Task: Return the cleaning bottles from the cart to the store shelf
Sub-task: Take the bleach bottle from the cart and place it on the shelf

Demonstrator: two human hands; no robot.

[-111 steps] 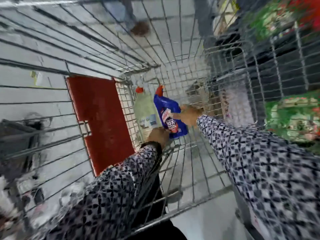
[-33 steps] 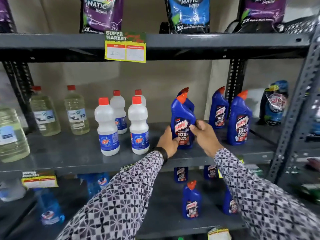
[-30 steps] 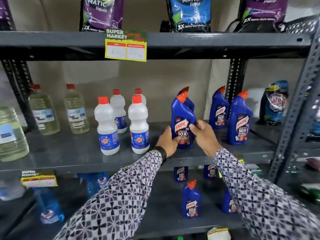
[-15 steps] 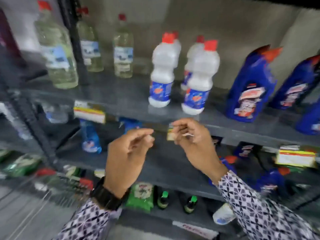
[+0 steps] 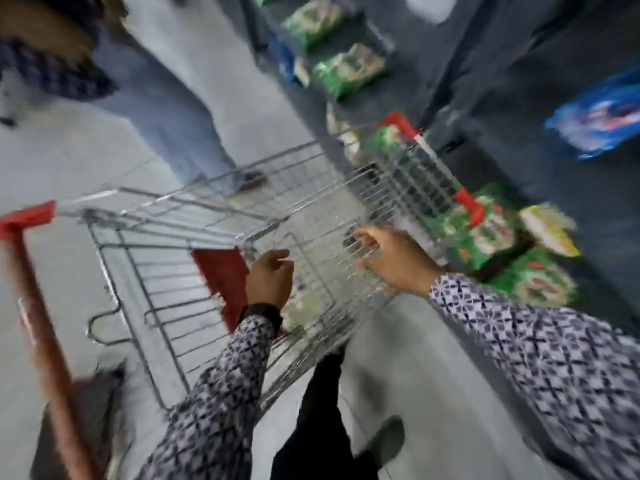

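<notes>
The picture is blurred by motion. A wire shopping cart (image 5: 194,216) with red corner caps and a red flap (image 5: 221,275) stands on the floor below me. My left hand (image 5: 268,280) hangs over the cart's basket, fingers loosely curled and holding nothing. My right hand (image 5: 391,259) hovers over the basket's right side, fingers spread and empty. A pale bottle (image 5: 304,304) lies in the cart just right of my left wrist, partly hidden by the hand and too blurred to read.
The cart's red handle bar (image 5: 41,327) runs down the left edge. A dark store shelf (image 5: 485,81) on the right holds green packets (image 5: 349,69) and a blue pouch (image 5: 599,116). Another person's legs (image 5: 173,109) stand beyond the cart on the grey floor.
The view has swung from the shelf down to the cart. Both hands, empty after leaving the blue bottle on the shelf, have moved down over the basket.
</notes>
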